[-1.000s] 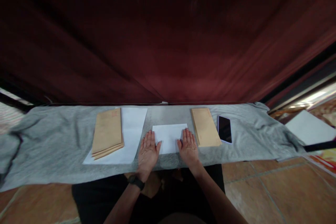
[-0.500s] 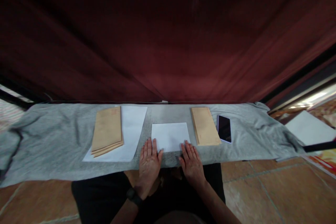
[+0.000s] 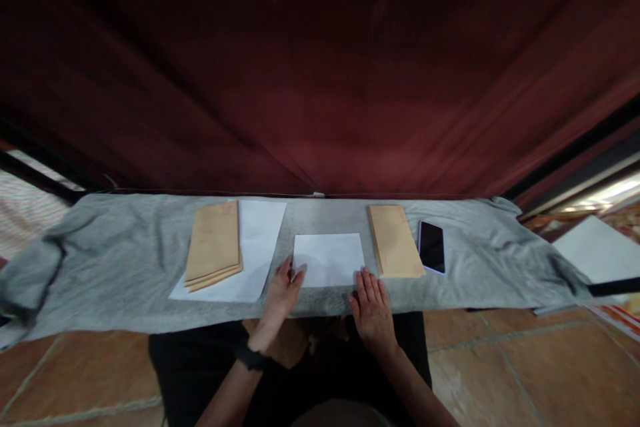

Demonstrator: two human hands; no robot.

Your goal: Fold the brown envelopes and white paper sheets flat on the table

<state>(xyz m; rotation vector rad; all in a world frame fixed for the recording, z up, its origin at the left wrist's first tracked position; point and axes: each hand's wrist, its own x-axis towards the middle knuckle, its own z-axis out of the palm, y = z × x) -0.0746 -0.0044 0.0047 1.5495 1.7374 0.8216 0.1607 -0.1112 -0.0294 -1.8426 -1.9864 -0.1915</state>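
Note:
A white sheet of paper (image 3: 330, 260) lies flat on the grey cloth in front of me, possibly folded. My left hand (image 3: 283, 290), with a dark band on its wrist, is turned partly on its side at the paper's lower left corner. Its thumb rests over the paper and its curled fingers meet the left edge; the fingertips are partly hidden. Lying flat with fingers stretched out, my right hand (image 3: 371, 307) touches the lower right corner.
Brown envelopes (image 3: 214, 240) lie fanned over larger white paper (image 3: 260, 247) on the left. Another stack of brown envelopes (image 3: 396, 240) and a phone (image 3: 431, 247) are on the right. The grey cloth (image 3: 125, 267) covers a narrow surface before a dark red curtain (image 3: 320, 113).
My left hand has gone from lying flat to turned on its side, with its fingers curled at the paper's left edge. The right hand stays flat near the right corner. The view has shifted slightly.

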